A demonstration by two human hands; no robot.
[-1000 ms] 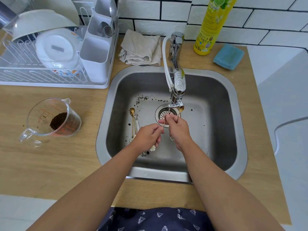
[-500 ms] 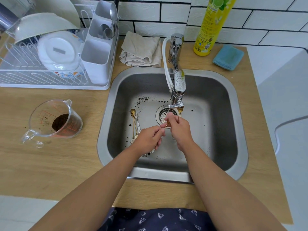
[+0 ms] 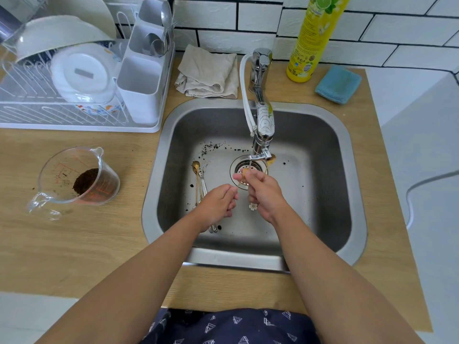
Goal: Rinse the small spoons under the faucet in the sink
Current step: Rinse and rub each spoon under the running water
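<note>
Over the sink (image 3: 347, 194), both hands just below the faucet (image 3: 264, 125) spout. Right hand (image 3: 267, 194) curled round thin gold spoons (image 3: 244, 176), one bowl pinched at the fingertips over the drain (image 3: 239, 167), another bowl just right of the spout, a white flower handle end hanging beside the wrist. Left hand (image 3: 218, 203) just left of it, fingers curled, pinching a thin spoon handle near the right hand's fingertips. More spoons (image 3: 200, 181) flat on the sink floor, left of the drain, partly under the left hand. Dark grounds scattered on the sink floor. Left of the sink, a measuring cup (image 3: 79, 177) holding dark grounds. Behind the sink, a cloth (image 3: 208, 70), bottle (image 3: 313, 38) and sponge (image 3: 339, 84).
</note>
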